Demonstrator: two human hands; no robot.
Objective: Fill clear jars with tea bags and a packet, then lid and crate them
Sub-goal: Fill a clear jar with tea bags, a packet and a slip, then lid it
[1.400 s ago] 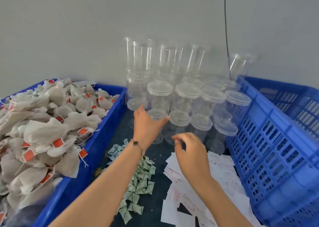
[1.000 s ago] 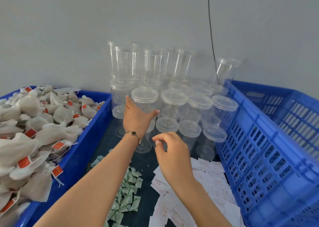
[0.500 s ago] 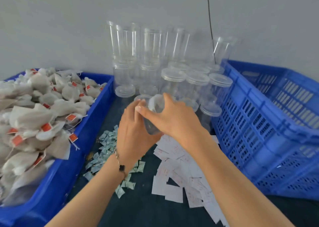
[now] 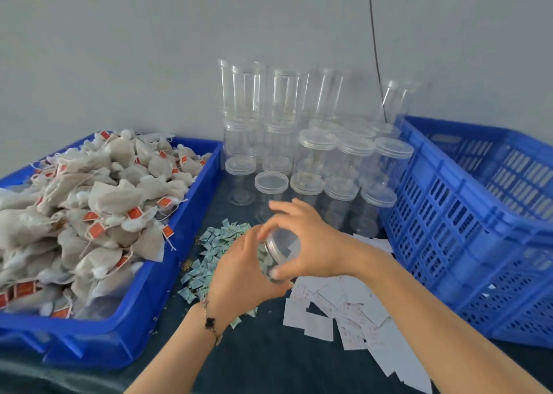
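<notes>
A clear jar [image 4: 276,257] is held tilted above the dark table, its lid [image 4: 284,248] facing me. My left hand [image 4: 242,274] grips the jar's body from the left and below. My right hand [image 4: 311,244] curls its fingers and thumb round the lid's rim. Tea bags [image 4: 98,211] with red tags are heaped in the blue tray [image 4: 143,312] at left. Small green packets [image 4: 209,253] lie scattered on the table under my hands. The blue crate [image 4: 466,229] stands at right.
Several clear lidded jars [image 4: 317,166] stand stacked against the grey wall behind my hands. White paper slips [image 4: 344,309] lie spread on the table at front right. A thin black cable [image 4: 375,49] hangs down the wall.
My left hand reached to the jar stack, took one jar and drew it toward me. My right hand came onto its lid, and both hands have lowered slightly since.
</notes>
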